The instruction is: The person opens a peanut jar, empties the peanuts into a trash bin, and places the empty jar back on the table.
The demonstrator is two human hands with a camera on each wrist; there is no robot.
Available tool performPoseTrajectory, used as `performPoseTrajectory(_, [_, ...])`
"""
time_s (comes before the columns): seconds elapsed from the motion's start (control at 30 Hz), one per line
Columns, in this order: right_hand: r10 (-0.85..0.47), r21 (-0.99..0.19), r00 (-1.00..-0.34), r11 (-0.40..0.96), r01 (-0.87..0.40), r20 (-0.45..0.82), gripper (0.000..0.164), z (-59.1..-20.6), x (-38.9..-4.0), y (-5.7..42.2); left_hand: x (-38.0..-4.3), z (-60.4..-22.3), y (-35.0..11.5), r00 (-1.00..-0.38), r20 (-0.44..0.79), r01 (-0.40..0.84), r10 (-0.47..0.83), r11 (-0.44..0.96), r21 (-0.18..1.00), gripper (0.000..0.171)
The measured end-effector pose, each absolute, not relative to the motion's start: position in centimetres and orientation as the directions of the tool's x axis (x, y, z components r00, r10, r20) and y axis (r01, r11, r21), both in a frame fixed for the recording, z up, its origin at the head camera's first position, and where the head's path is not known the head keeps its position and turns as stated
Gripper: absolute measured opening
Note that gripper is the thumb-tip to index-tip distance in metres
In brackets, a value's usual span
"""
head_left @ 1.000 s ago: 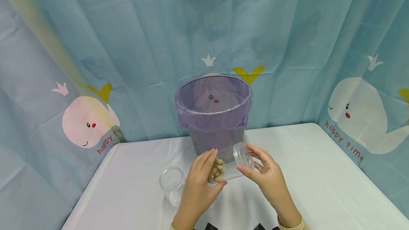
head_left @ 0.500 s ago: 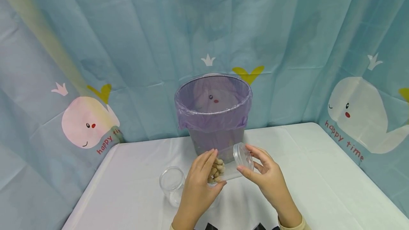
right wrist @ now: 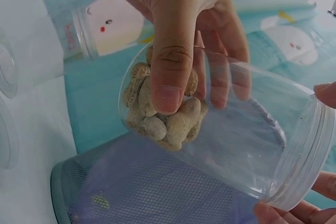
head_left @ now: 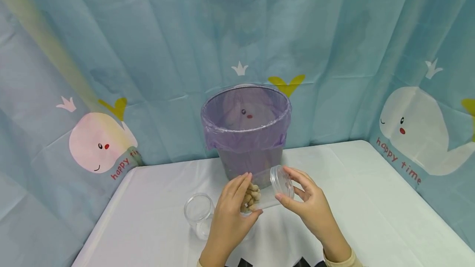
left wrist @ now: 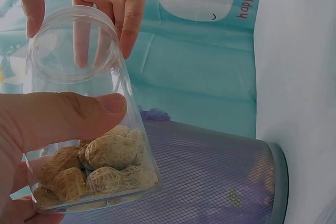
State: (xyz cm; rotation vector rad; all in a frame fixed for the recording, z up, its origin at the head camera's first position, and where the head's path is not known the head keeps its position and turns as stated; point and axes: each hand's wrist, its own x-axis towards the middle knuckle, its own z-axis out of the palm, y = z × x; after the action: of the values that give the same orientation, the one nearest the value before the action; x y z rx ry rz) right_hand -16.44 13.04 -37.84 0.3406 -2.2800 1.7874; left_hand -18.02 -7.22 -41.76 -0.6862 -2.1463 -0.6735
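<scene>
A clear plastic jar [head_left: 266, 201] with several unshelled peanuts [right wrist: 181, 121] at its bottom is held tilted on its side above the table. My left hand [head_left: 231, 211] grips the bottom end, its thumb across the wall in the left wrist view. At the other end, the fingers and thumb of my right hand [head_left: 306, 201] hold the clear round lid [head_left: 283, 181] by its rim. Whether the lid is fully screwed down cannot be told. Part of the peanuts is hidden behind my left fingers in the head view.
A mesh wastebasket [head_left: 250, 162] lined with a purple bag stands behind the hands. Left of my left hand, a second clear jar [head_left: 199, 211] stands on the white table [head_left: 148, 217]. A clear round piece [right wrist: 6, 137] lies near it. A printed curtain [head_left: 167, 73] encloses the back and sides.
The head view has shifted very slightly. Both hands keep their holds on the jar and its lid, with no clear movement between them.
</scene>
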Motion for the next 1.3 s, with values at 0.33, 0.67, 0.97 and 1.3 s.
performPoseTrajectory(0.33, [-0.043,-0.934,-0.954,0.194,-0.3,0.298,0.064,-37.85,-16.44,12.98,-18.03,-41.81,-7.22,-0.552,0.794,0.669,0.252,0.703,0.242,0.105])
performPoseTrajectory(0.67, [-0.005,-0.957,-0.974,0.184,-0.224,0.227,0.072,-37.7,-16.42,12.78,-17.95,-41.76,-7.2,-0.556,0.791,0.676,0.257,0.694,0.25,0.106])
performPoseTrajectory(0.97, [0.004,-0.955,-0.975,0.206,-0.215,0.22,0.066,-37.63,-16.33,12.82,-17.89,-41.75,-7.25,-0.558,0.79,0.675,0.255,0.694,0.252,0.105])
performPoseTrajectory(1.3, [-0.035,-0.947,-0.964,0.18,-0.265,0.263,0.066,-37.64,-16.32,12.91,-17.83,-41.72,-7.22,-0.559,0.788,0.671,0.26,0.7,0.245,0.106])
